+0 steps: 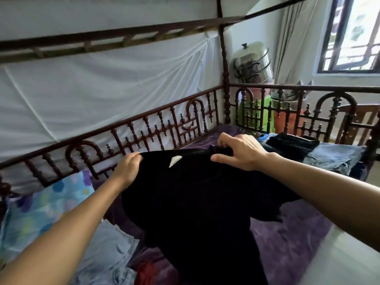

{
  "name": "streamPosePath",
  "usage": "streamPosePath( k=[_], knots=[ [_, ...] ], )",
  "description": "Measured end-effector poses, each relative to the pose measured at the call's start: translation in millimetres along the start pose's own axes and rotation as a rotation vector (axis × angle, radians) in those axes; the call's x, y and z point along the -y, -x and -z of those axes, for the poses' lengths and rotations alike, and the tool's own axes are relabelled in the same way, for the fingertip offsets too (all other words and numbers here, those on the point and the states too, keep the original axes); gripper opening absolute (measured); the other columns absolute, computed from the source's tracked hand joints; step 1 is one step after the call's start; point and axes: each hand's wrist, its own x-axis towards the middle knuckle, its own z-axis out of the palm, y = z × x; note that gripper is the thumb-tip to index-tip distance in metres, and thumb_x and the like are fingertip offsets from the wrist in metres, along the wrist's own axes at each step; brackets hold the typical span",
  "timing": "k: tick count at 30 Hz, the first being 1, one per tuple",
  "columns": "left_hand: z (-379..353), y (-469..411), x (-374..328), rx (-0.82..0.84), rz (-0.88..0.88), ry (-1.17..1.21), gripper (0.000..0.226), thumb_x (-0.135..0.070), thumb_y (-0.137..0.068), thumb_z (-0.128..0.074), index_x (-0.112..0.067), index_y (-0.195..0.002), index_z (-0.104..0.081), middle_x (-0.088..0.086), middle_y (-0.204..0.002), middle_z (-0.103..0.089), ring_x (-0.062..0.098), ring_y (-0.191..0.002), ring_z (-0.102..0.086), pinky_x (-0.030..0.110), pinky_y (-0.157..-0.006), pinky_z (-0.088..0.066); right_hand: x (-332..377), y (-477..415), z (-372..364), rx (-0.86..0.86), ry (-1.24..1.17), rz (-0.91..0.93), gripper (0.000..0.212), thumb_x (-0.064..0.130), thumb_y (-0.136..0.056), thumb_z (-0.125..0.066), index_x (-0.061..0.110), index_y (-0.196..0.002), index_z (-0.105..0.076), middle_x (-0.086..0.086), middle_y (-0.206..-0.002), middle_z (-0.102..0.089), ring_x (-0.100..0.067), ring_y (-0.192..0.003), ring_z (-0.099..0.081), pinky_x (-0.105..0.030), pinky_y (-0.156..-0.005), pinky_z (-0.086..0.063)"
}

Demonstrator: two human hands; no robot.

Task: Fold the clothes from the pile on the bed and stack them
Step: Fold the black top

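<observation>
The carved wooden rail point(144, 136) runs close beyond both hands, a stack of folded clothes point(292, 144) sits just past the right hand point(240, 151), and open purple bedspread point(287, 233) lies under the right forearm. Both arms stretch forward, hands apart at about the same height. The left hand point(128, 168) grips one top edge of the black garment point(195, 202), the right hand pinches the other, and the cloth drapes down between them
</observation>
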Motion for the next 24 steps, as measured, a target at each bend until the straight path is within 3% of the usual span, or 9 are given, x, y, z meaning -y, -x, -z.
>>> streamPosePath(
  k=[4,8,11,13,15,18,21,24],
  knots=[
    [33,10,3,0.008,-0.298,-0.512,0.063,-0.083,-0.067,-0.033,-0.026,-0.091,-0.045,-0.006,-0.068,-0.056,0.016,-0.064,-0.056,0.03,-0.055,-0.036,8,1,0,0.089,0.123,0.026,0.089,0.097,-0.059,-0.028,0.026,-0.113,-0.04,0.004,-0.074,-0.062,-0.023,-0.062,-0.058,-0.032,-0.057,-0.04],
    [46,15,14,0.033,-0.546,-0.894,0.073,-0.087,-0.058,-0.037,-0.027,-0.098,-0.046,-0.007,-0.08,-0.06,0.022,-0.073,-0.064,0.028,-0.054,-0.034,16,4,-8,0.048,0.147,0.036,0.095,0.098,-0.062,-0.015,0.021,-0.109,-0.047,0.001,-0.064,-0.057,-0.029,-0.061,-0.06,-0.031,-0.052,-0.035],
    [58,6,36,0.068,-0.545,-0.869,0.053,-0.066,-0.069,-0.039,-0.02,-0.084,-0.06,0.003,-0.085,-0.062,0.03,-0.082,-0.064,0.032,-0.057,-0.037,29,-1,-13,-0.041,0.078,0.033,0.084,0.09,-0.074,-0.019,0.017,-0.092,-0.056,-0.003,-0.057,-0.054,-0.032,-0.056,-0.058,-0.033,-0.049,-0.042],
    [74,-3,46,0.037,-0.436,-0.776,0.024,-0.044,-0.076,-0.055,-0.023,-0.067,-0.058,0.01,-0.08,-0.064,0.034,-0.082,-0.064,0.033,-0.058,-0.038,47,-7,-12,-0.057,-0.002,0.036,0.066,0.082,-0.078,-0.034,0.018,-0.082,-0.05,0.005,-0.056,-0.047,-0.027,-0.054,-0.053,-0.033,-0.05,-0.042],
    [94,-13,53,-0.039,-0.281,-0.718,0.02,-0.02,-0.077,-0.066,-0.025,-0.06,-0.056,0.016,-0.078,-0.067,0.037,-0.081,-0.065,0.037,-0.061,-0.045,68,-15,-12,-0.026,-0.093,0.013,0.056,0.074,-0.079,-0.047,0.018,-0.081,-0.047,0.007,-0.059,-0.048,-0.022,-0.056,-0.05,-0.032,-0.052,-0.038],
    [120,-26,61,-0.21,-0.192,-0.64,0.016,-0.003,-0.074,-0.067,-0.015,-0.083,-0.073,0.021,-0.087,-0.07,0.04,-0.088,-0.066,0.043,-0.073,-0.053,95,-25,-14,0.014,-0.268,-0.016,0.053,0.065,-0.08,-0.056,0.013,-0.083,-0.047,-0.003,-0.068,-0.058,-0.023,-0.063,-0.056,-0.035,-0.055,-0.041],
    [136,-37,65,-0.324,-0.144,-0.479,0.016,0.0,-0.079,-0.064,-0.004,-0.092,-0.072,0.027,-0.09,-0.069,0.041,-0.09,-0.065,0.043,-0.077,-0.047,105,-32,-17,0.018,-0.49,-0.093,0.051,0.055,-0.085,-0.06,0.005,-0.085,-0.051,-0.009,-0.072,-0.058,-0.018,-0.063,-0.053,-0.036,-0.06,-0.042],
    [127,-44,68,-0.32,-0.095,-0.389,0.014,-0.002,-0.084,-0.062,-0.001,-0.095,-0.07,0.027,-0.092,-0.068,0.039,-0.091,-0.064,0.039,-0.075,-0.043,99,-29,-25,0.063,-0.703,-0.217,0.037,0.042,-0.091,-0.06,0.008,-0.081,-0.054,0.005,-0.067,-0.051,-0.002,-0.057,-0.045,-0.023,-0.055,-0.037]
  ],
)
